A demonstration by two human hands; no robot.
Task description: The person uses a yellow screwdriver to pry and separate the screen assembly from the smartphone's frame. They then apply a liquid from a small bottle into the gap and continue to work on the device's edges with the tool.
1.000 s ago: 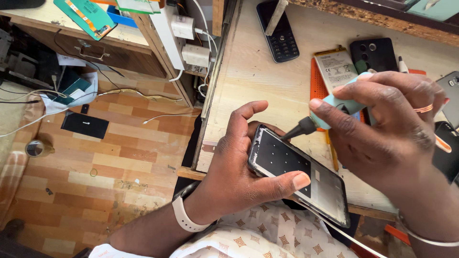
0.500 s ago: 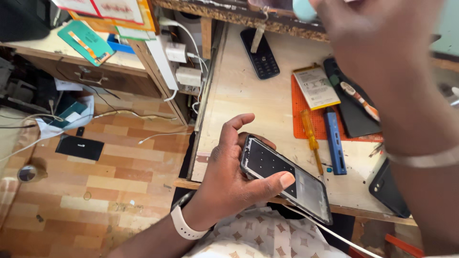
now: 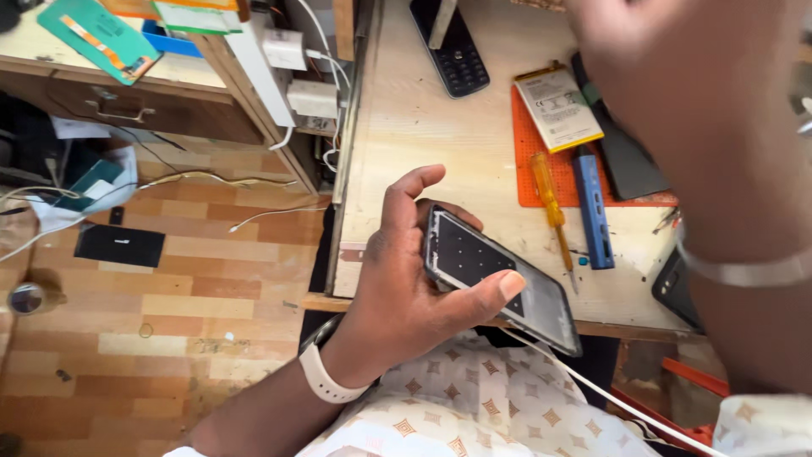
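Left hand (image 3: 397,296) fingers clamped on opened black phone chassis (image 3: 499,275).
Thin, light, prob. fragile; best gripped by edges. Right hand (image 3: 677,93) raised, fingers' state can't tell.

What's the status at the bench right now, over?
Left hand grips opened phone. Right hand raised, contents unseen. Yellow screwdriver lies on bench, clear.

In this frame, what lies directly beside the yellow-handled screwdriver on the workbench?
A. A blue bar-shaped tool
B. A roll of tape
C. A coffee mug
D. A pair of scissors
A. The blue bar-shaped tool lies just right of the yellow-handled screwdriver, both partly on the orange mat, while the left hand holds the opened phone.
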